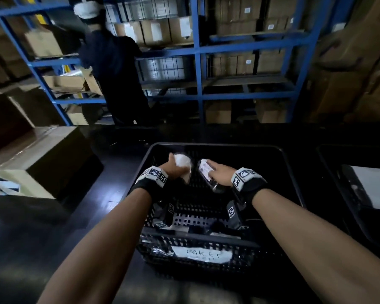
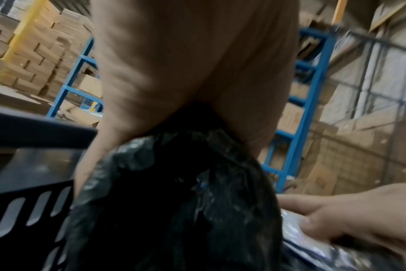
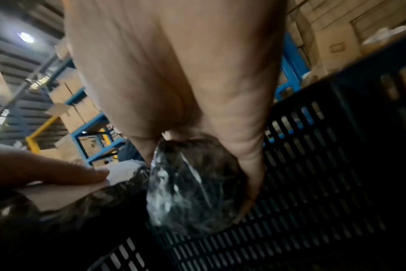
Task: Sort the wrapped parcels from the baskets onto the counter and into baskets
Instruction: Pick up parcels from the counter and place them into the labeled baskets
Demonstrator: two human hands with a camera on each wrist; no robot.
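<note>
A black slotted basket (image 1: 290, 172) with a white "PAKET" label (image 1: 201, 254) stands on the dark counter (image 1: 86, 205) in front of me. Both hands are inside it, near the far wall. My left hand (image 1: 174, 167) grips a black plastic parcel (image 2: 186, 192) with a white label (image 1: 183, 161) on top. Just to its right, my right hand (image 1: 215, 172) holds a second black shiny parcel (image 3: 192, 187), thumb on one side and fingers (image 3: 250, 179) curled round the other. That parcel bears a printed label (image 1: 204, 168). The two parcels almost touch.
A second black basket (image 1: 329, 172) at the right holds a white-topped package (image 1: 371, 185). Cardboard boxes (image 1: 42, 154) stand on the left of the counter. Beyond it a person in dark clothes (image 1: 114, 69) faces blue shelving (image 1: 198, 62) full of cartons.
</note>
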